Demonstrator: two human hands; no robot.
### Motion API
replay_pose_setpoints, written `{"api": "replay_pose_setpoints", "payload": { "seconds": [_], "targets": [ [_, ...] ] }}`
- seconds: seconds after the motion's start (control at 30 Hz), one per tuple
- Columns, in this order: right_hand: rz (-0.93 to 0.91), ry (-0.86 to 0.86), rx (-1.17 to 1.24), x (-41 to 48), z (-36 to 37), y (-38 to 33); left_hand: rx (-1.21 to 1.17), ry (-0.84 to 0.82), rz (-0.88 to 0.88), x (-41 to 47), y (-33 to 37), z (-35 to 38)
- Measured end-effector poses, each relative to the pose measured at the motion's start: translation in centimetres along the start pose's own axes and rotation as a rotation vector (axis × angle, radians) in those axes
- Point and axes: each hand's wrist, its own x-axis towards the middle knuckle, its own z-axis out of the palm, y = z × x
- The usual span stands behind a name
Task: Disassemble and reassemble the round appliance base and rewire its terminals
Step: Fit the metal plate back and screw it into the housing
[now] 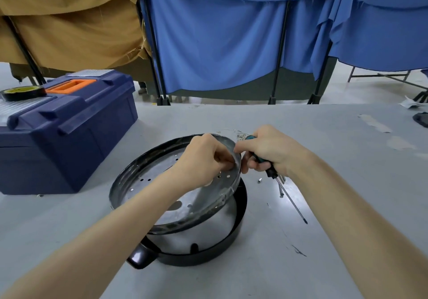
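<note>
A round metal plate (148,173) with several holes and a dark rim lies tilted on top of the black round base shell (238,224), which has a handle (139,258) at its front left. My left hand (203,157) reaches into the plate near its far right rim, its fingertips pinching something small that I cannot make out. My right hand (268,150) sits just outside that rim and grips a screwdriver (287,194) with a teal and black handle; the shaft points down and to the right over the table.
A dark blue toolbox (69,131) with an orange handle stands at the left, a roll of tape (23,92) on its lid. Small screws and spacers (260,180) lie on the grey table (324,136) by the right hand. Blue and tan curtains hang behind.
</note>
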Motion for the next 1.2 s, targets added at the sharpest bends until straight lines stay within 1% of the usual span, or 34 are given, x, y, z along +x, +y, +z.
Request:
{"api": "replay_pose_setpoints", "payload": {
  "seconds": [0.2, 0.3, 0.4, 0.57, 0.7, 0.83, 0.97, 1.2],
  "targets": [
    [0.035, -0.008, 0.048, 0.1, 0.6, 1.2, 0.094, -0.047, 0.06, -0.4, 0.7, 0.4],
    [0.047, -0.01, 0.059, 0.2, 0.5, 1.6, 0.083, 0.007, 0.058, -0.6, 0.5, 0.7],
    [0.055, -0.014, 0.052, 0.4, 0.6, 1.5, 0.081, 0.061, 0.014, -0.7, 0.4, 0.9],
    [0.064, -0.001, 0.047, 0.8, 0.7, 1.3, 0.014, 0.03, -0.062, -0.8, 0.1, 1.0],
    [0.073, 0.009, 0.027, 1.0, 0.9, 1.1, 0.01, 0.013, -0.125, -1.0, -0.1, 1.2],
    [0.087, 0.003, 0.007, 1.2, 0.9, 1.0, -0.032, -0.009, -0.141, -1.0, -0.3, 1.2],
    [0.082, -0.001, 0.041, 1.1, 0.8, 1.4, 0.002, -0.015, -0.163, -0.6, -0.3, 1.5],
    [0.064, -0.002, 0.076, 1.4, 0.6, 1.9, 0.072, -0.032, -0.142, -0.4, 0.2, 2.0]
  ]
}}
